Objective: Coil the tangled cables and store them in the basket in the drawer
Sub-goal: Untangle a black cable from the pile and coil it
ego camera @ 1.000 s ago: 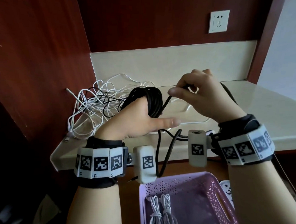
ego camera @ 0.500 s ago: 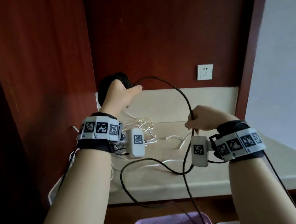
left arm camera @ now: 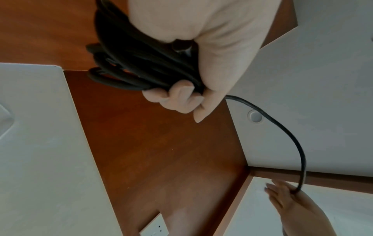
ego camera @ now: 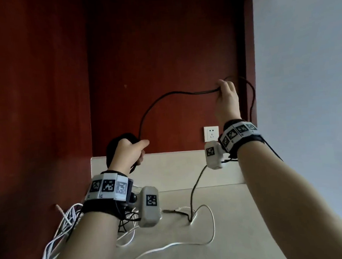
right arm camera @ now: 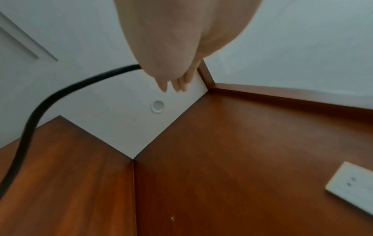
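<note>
My left hand grips a thick coil of black cable above the counter's back edge; the left wrist view shows its fingers curled round the coil. From there a free length of the black cable arcs up and right to my right hand, raised high against the wood wall. That hand holds the cable between thumb and fingers, its fingers fairly straight. Past it the cable loops over, drops behind the wrist and reaches the counter. The basket is out of view.
A tangle of white cables lies at the counter's left end, and one white cable snakes across the beige counter. A wall socket sits above the backsplash. Wood panels close the left side and back.
The view has tilted up and the basket has left it. My right hand rose high to the right, drawing out the black cable. My left hand keeps hold of the coil.
</note>
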